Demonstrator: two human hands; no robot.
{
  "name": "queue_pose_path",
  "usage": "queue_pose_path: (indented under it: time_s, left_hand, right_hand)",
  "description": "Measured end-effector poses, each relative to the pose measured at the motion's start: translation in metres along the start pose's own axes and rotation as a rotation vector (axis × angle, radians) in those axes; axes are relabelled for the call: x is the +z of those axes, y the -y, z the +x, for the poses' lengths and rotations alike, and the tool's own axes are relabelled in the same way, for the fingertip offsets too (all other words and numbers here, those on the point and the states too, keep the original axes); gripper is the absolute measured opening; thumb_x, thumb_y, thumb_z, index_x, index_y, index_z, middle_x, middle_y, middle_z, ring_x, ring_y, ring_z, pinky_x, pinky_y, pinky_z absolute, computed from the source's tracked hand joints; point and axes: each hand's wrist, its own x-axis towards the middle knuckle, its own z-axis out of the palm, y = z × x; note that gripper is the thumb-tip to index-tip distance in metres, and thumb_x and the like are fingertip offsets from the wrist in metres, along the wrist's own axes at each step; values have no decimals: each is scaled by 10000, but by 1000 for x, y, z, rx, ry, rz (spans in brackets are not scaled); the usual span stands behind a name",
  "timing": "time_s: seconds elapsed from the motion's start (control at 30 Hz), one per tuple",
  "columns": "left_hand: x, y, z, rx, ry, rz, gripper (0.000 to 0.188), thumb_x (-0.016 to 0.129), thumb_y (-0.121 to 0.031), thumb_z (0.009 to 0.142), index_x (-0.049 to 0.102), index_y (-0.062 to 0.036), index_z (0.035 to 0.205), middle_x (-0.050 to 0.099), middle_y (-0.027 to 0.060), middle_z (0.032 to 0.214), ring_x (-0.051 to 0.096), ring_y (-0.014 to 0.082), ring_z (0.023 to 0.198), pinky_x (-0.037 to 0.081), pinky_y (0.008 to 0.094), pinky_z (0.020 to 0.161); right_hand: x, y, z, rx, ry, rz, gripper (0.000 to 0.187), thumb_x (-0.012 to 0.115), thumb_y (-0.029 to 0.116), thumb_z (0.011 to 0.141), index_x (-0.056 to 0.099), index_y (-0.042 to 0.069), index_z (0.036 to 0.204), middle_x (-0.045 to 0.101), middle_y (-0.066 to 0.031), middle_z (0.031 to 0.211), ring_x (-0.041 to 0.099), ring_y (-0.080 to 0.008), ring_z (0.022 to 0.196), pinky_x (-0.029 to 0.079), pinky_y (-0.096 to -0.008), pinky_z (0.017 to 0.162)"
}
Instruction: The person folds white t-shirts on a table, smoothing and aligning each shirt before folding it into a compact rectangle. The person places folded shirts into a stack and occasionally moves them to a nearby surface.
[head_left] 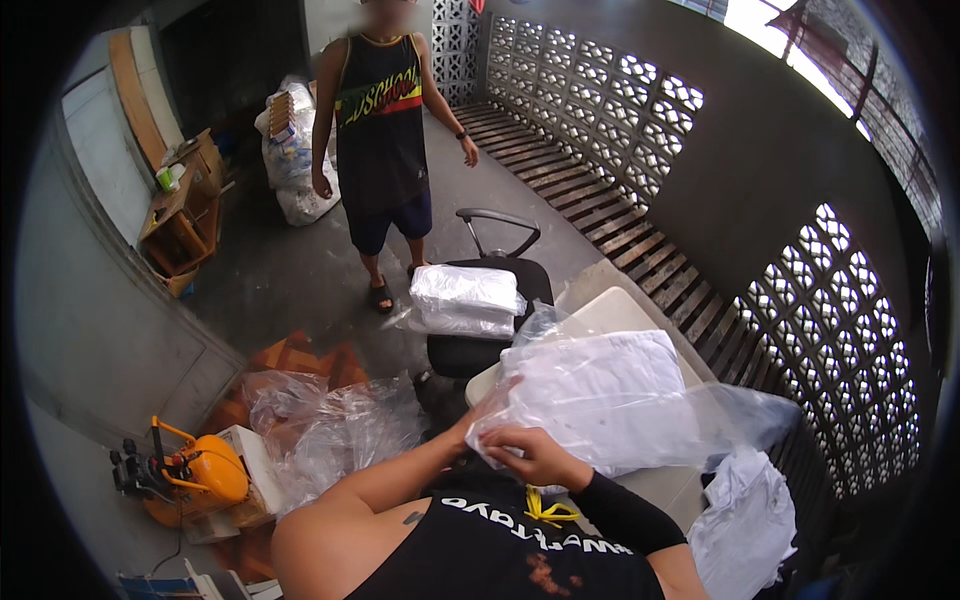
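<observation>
Pale beige flat-topped table (610, 312) at right, bearing a white folded garment inside a clear plastic bag (610, 400) that covers most of its top. Black office chair with a curved armrest (497, 285) just behind the table, carrying a stack of white bagged packs (465, 300) on its seat. Grey concrete floor (300, 280) below, strewn at left with crumpled clear plastic bags (335, 425) beside an orange round-bodied machine (205, 478), and with a white crumpled cloth heap (748, 520) at lower right.

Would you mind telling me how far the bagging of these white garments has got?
Done: a stack of bagged packs lies on the office chair. In hand: both hands, left hand and right hand, grip a clear bag around folded white cloth. Left: loose white cloth beside the table.
</observation>
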Motion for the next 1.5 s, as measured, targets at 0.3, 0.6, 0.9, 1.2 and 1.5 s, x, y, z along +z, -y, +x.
queue_pose_path:
  time_s: [0.3, 0.6, 0.9, 1.2, 1.5]
  left_hand:
    - [-42, -14, -33, -222, -237, 43, 217, 512, -33, 913, 678, -29, 1053, 695, 90, 1012, 672, 222, 921, 521, 324, 828]
    - [-182, 43, -102, -658, -1081, -529, 137, 569, -191, 945, 516, -72, 990, 575, 82, 886, 657, 286, 734, 578, 437, 655]
    - [-298, 39, -224, -551, -1990, -290, 408, 550, -128, 854, 501, 61, 1212, 629, 207, 1008, 668, 349, 838, 570, 463, 717]
    - [-308, 41, -212, -1218, -1277, 1027, 695, 682, -253, 762, 466, 84, 1330, 492, 294, 1387, 538, 420, 1234, 440, 471, 1034]
    - [-101, 123, -105, -925, -204, 427, 284, 680, -195, 880, 697, -31, 1111, 720, 75, 935, 670, 144, 765, 538, 308, 697]
  right_hand:
    - [-37, -18, -51, 147, -515, -97, 229, 691, 73, 868, 666, -10, 1079, 701, -148, 1102, 677, -253, 1034, 532, -330, 869]
    - [-31, -100, -190, 806, -902, -451, 201, 670, 156, 839, 702, -12, 945, 701, -169, 926, 681, -309, 886, 536, -360, 778]
    - [17, -126, -270, 1097, -1250, -359, 193, 683, 173, 838, 664, -8, 901, 655, -141, 882, 642, -281, 805, 506, -391, 739]
    - [38, -167, -253, 1236, -1246, 536, 655, 673, 416, 906, 398, -8, 1323, 615, -194, 1116, 654, -305, 883, 539, -393, 671]
    - [47, -209, -214, 1277, -1436, 90, 670, 744, 294, 859, 396, -92, 1281, 574, -222, 1217, 581, -343, 1122, 491, -412, 924]
